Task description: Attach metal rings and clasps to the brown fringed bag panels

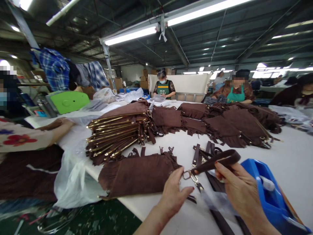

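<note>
My right hand pinches a dark brown leather strap that curves into a loop above the table. At the strap's near end hang a metal ring and a clasp. My left hand has its thumb spread from its fingers. Its fingertips lie beside the ring, at the right edge of a brown fringed bag; whether they touch the ring I cannot tell. More dark straps lie under and around my right hand, partly behind a blurred clear film.
A tall stack of brown bags with gold zippers stands behind the nearest bag. More brown bags spread across the table. A blue tape dispenser sits at the right. A co-worker's sleeve reaches in from the left, by clear plastic.
</note>
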The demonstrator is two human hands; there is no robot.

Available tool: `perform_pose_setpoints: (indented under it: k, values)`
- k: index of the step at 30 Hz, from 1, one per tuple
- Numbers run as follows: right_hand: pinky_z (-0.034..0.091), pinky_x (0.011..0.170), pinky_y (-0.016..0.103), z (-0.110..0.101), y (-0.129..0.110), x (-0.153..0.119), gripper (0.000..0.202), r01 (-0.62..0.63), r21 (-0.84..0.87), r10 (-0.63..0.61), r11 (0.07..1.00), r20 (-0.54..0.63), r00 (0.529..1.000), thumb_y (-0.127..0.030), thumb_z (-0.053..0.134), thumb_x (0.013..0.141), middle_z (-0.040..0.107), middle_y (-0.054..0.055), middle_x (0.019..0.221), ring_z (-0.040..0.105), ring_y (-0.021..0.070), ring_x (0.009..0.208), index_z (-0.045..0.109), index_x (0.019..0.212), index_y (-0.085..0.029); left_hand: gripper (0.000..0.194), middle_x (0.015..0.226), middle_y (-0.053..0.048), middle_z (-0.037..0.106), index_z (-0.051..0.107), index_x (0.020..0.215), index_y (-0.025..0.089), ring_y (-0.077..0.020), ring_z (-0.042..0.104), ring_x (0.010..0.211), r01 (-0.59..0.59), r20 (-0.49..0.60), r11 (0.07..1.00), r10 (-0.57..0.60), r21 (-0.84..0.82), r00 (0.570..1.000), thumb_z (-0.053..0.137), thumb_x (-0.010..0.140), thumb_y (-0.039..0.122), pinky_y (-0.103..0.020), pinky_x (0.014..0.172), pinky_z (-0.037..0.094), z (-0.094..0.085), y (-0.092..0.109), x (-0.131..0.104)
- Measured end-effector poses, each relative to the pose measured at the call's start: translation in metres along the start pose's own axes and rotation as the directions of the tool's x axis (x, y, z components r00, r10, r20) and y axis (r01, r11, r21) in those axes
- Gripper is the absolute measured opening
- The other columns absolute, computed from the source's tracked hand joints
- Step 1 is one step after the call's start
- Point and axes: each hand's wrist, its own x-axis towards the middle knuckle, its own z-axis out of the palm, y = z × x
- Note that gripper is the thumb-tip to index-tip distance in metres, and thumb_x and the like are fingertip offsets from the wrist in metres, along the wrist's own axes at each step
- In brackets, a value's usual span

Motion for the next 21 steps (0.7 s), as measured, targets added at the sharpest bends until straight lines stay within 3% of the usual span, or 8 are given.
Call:
perform_pose_setpoints:
  k: [2, 4, 6, 8, 10, 14, 16, 21]
  values:
    - [0.038, 0.045, 0.019, 0.0, 0.004, -0.004, 0.035, -0.086, 0.119, 0.084, 0.989, 0.022, 0.996, -0.042, 0.074, 0.056, 0.056, -0.004, 0.057, 0.047, 0.0087, 0.05, 0.062, 0.078, -0.018, 0.033, 0.088, -0.007, 0.067, 0.061, 0.09, 0.014, -0.0178, 0.06, 0.08, 0.127, 0.047, 0.972, -0.12, -0.2, 0.992, 0.058, 0.061, 0.028, -0.03, 0.071, 0.049, 0.009, 0.004, -0.001]
    - [0.038, 0.043, 0.02, -0.004, 0.012, -0.006, 0.032, -0.109, 0.06, 0.104, 0.992, 0.078, 0.992, -0.046, 0.071, 0.059, 0.056, -0.003, 0.055, 0.047, 0.0097, 0.048, 0.06, 0.072, -0.019, 0.022, 0.056, -0.001, 0.059, 0.056, 0.071, 0.014, -0.01, 0.05, 0.045, 0.238, 0.123, 0.928, -0.21, -0.286, 0.97, 0.051, 0.064, 0.035, -0.021, 0.041, 0.036, 0.011, 0.002, -0.006]
    - [0.036, 0.041, 0.022, -0.011, 0.021, -0.01, 0.034, -0.002, -0.243, 0.044, 0.97, 0.166, 0.985, -0.052, 0.061, 0.068, 0.052, -0.003, 0.047, 0.045, 0.0105, 0.043, 0.056, 0.059, -0.019, 0.021, 0.045, 0.003, 0.052, 0.052, 0.064, 0.015, -0.0053, 0.037, 0.032, 0.288, 0.167, 0.905, -0.246, -0.313, 0.955, 0.049, 0.063, 0.036, -0.018, 0.032, 0.022, 0.008, -0.001, -0.014]
    - [0.033, 0.039, 0.024, -0.015, 0.026, -0.018, 0.042, 0.257, -0.555, -0.125, 0.791, 0.265, 0.956, -0.055, 0.051, 0.075, 0.048, -0.002, 0.041, 0.041, 0.0107, 0.037, 0.052, 0.051, -0.021, 0.019, 0.042, 0.004, 0.05, 0.052, 0.063, 0.015, -0.0032, 0.033, 0.03, 0.322, 0.192, 0.879, -0.269, -0.352, 0.944, 0.05, 0.06, 0.034, -0.017, 0.031, 0.019, 0.003, -0.003, -0.022]
    - [0.038, 0.044, 0.025, -0.013, 0.026, -0.03, 0.035, 0.553, -0.622, -0.373, 0.554, 0.409, 0.833, -0.048, 0.049, 0.08, 0.054, 0.0, 0.049, 0.048, 0.0124, 0.042, 0.055, 0.059, -0.02, 0.018, 0.04, 0.005, 0.05, 0.054, 0.063, 0.014, -0.0024, 0.031, 0.028, 0.354, 0.218, 0.846, -0.287, -0.398, 0.933, 0.05, 0.059, 0.031, -0.016, 0.031, 0.018, -0.003, -0.001, -0.03]
    - [0.047, 0.081, 0.033, 0.008, 0.014, -0.052, 0.026, 0.919, -0.279, -0.567, 0.28, 0.724, 0.393, -0.032, 0.055, 0.08, 0.064, 0.009, 0.096, 0.059, 0.0212, 0.092, 0.058, 0.103, -0.019, 0.017, 0.041, 0.004, 0.051, 0.059, 0.064, 0.012, -0.0025, 0.036, 0.029, 0.393, 0.317, 0.801, -0.268, -0.452, 0.91, 0.056, 0.061, 0.029, -0.014, 0.031, 0.021, -0.015, 0.007, -0.039]
    - [0.05, 0.077, 0.028, 0.017, 0.014, -0.058, 0.034, 0.928, -0.159, -0.474, 0.337, 0.823, 0.313, -0.03, 0.051, 0.084, 0.064, 0.008, 0.095, 0.061, 0.0178, 0.088, 0.05, 0.116, -0.019, 0.018, 0.045, 0.002, 0.055, 0.06, 0.065, 0.01, -0.0031, 0.04, 0.031, 0.423, 0.419, 0.778, -0.228, -0.464, 0.879, 0.056, 0.064, 0.028, -0.014, 0.03, 0.023, -0.026, 0.011, -0.042]
    - [0.051, 0.061, 0.02, 0.019, 0.034, -0.065, 0.027, 0.812, -0.139, -0.295, 0.566, 0.886, 0.357, -0.024, 0.036, 0.091, 0.063, 0.006, 0.082, 0.063, 0.0138, 0.072, 0.051, 0.114, -0.02, 0.02, 0.056, -0.007, 0.064, 0.063, 0.072, 0.008, -0.005, 0.046, 0.032, 0.479, 0.546, 0.705, -0.155, -0.523, 0.823, 0.052, 0.064, 0.022, -0.014, 0.028, 0.023, -0.057, 0.007, -0.051]
